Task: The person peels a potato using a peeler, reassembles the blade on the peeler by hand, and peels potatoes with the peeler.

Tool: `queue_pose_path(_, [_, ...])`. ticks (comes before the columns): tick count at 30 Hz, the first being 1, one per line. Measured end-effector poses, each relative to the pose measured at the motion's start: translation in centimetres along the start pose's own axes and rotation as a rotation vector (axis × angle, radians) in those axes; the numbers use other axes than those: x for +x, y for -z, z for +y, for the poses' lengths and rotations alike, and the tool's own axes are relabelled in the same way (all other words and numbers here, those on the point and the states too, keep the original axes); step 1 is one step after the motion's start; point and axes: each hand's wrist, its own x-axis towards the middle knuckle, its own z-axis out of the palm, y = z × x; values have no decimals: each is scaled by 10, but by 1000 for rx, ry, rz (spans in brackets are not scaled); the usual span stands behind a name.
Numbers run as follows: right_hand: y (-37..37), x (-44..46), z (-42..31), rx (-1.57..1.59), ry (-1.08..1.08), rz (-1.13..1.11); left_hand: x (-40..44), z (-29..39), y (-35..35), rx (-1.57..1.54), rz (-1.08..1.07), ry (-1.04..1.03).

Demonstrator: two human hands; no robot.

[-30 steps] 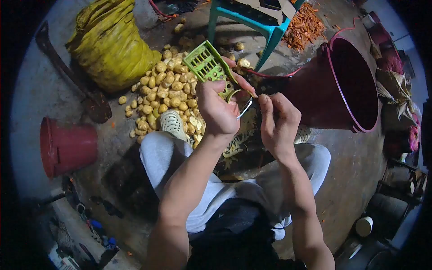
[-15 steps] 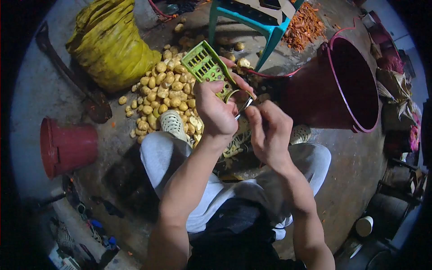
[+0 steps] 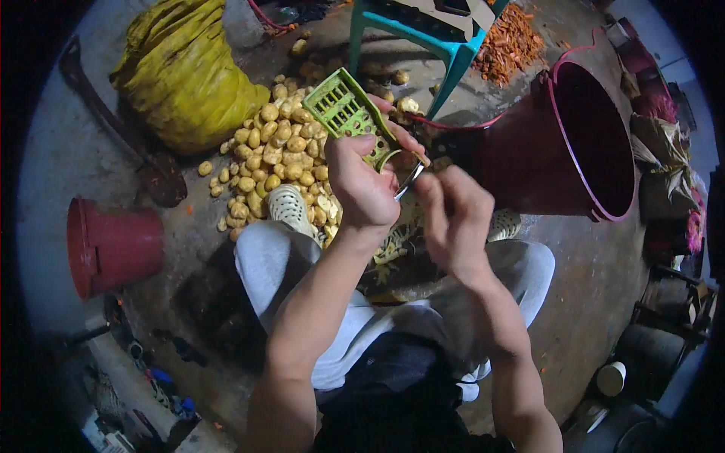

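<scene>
My left hand (image 3: pixel 359 181) is closed around a green plastic peeler (image 3: pixel 343 106) with slots and round holes in its body. A curved metal blade (image 3: pixel 409 182) sits at the peeler's near end. Just right of the blade is my right hand (image 3: pixel 458 215), its fingers curled and thumb drawn in; whatever may be between the fingertips is too small to make out. Beyond the left hand lies a heap of potatoes (image 3: pixel 283 140) on the floor. Pale peelings (image 3: pixel 393 243) show below the hands, between the shoes.
A yellow sack (image 3: pixel 181 83) stands behind the potatoes, with a shovel (image 3: pixel 162 181) beside it. A small red bucket (image 3: pixel 121 245) is at left, a large dark red bucket (image 3: pixel 555 151) at right. Behind are a teal stool (image 3: pixel 453 57) and a pile of carrots (image 3: pixel 513 45).
My right hand has shifted slightly right, a little away from the blade. The left hand and the peeler have hardly moved.
</scene>
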Motion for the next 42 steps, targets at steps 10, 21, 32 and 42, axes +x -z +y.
queue_pose_path(10, [8,10,17,121,-211,20,2,10,-12,182,249,-55])
queue_pose_path(21, [5,11,19,126,-251,-7,8,1,3,-101,-91,96])
queue_pose_path(32, [-2,10,16,-56,11,59,5,3,6,-188,28,198])
queue_pose_path(42, [-4,7,7,-55,15,21,2,3,6,-199,65,210])
